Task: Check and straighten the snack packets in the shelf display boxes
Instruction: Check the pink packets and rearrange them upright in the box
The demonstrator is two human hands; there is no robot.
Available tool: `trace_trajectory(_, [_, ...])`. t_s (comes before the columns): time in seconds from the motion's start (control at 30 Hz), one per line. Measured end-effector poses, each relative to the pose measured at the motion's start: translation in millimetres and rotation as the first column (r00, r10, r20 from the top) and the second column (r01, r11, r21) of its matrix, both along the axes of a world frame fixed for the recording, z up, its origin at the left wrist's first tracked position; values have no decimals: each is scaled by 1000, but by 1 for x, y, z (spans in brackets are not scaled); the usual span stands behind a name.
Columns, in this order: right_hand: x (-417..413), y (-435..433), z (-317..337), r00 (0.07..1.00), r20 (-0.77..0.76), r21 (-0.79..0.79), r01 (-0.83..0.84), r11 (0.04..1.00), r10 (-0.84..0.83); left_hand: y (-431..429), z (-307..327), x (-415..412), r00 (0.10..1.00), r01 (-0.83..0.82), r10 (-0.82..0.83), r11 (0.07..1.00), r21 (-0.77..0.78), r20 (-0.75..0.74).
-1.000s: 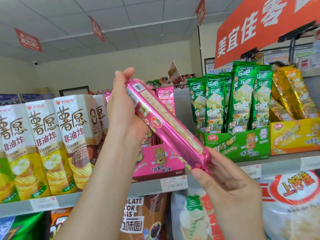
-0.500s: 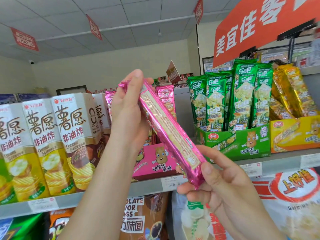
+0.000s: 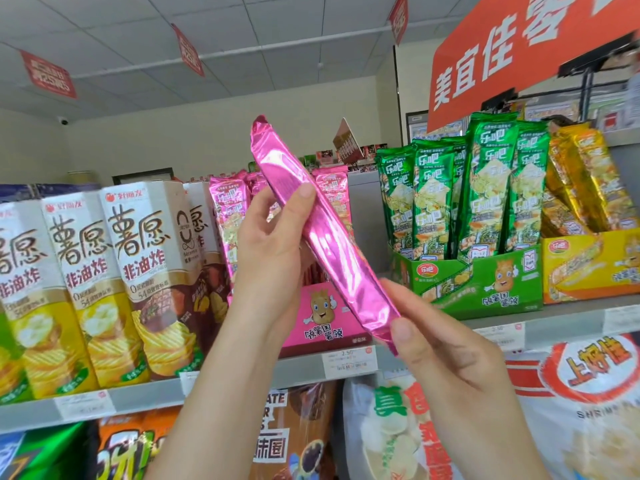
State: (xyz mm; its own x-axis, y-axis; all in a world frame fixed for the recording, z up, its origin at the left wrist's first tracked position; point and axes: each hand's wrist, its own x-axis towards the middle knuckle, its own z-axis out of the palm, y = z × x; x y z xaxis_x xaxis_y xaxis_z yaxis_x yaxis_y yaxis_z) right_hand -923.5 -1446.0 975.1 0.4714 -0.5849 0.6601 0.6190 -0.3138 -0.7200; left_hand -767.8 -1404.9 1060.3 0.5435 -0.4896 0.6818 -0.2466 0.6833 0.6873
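Holding the pink packet (image 3: 322, 237) up in the air, you have both hands on it. Your left hand (image 3: 273, 258) is curled round the upper half. Its thumb lies across the shiny front and the other fingers go behind, where they are mostly hidden. Your right hand (image 3: 446, 351) pinches the bottom end, with the thumb pressed on the front just above the flat sealed edge.

The packet is long and thin and it is tilted. Its top end points up and to the left, and its bottom end points down and to the right. The side facing you is plain shiny pink, with only some faint small print near the top.

The packet is not in a box. It hangs in front of the pink display box (image 3: 325, 317), which sits on the shelf (image 3: 138, 398) and has a cartoon potato on its front. More pink packets (image 3: 228, 216) stand upright in that box, behind your left hand.

To the right is a green display box (image 3: 485, 282) full of green packets (image 3: 485, 185) standing up straight. Next to it is a yellow display box (image 3: 588, 268), and its yellow packets (image 3: 585, 181) lean over to the left. To the left of the pink box stand tall chip boxes (image 3: 138, 271) in a row. A white price tag (image 3: 348, 362) sits on the shelf edge below the pink box. A big orange sign (image 3: 519, 46) hangs above the green packets.
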Motion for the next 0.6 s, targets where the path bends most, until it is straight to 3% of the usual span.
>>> trace_trajectory(0.1, [4, -5, -3, 1000, 24, 164, -3, 986, -1, -2, -4, 1, 998, 39, -41, 998, -40, -52])
trace_trajectory(0.2, [7, -5, -2, 996, 35, 204, 67, 977, -76, -3, -5, 2, 995, 51, -56, 997, -53, -88])
trace_trajectory(0.4, [13, -5, -9, 947, 86, 60, 306, 950, -311, -5, -3, -1, 995, 45, -50, 997, -58, -91])
trace_trajectory(0.6, [21, -7, -19, 758, 215, -64, 640, 766, -616, -4, -5, -6, 959, 189, -204, 978, -92, -197])
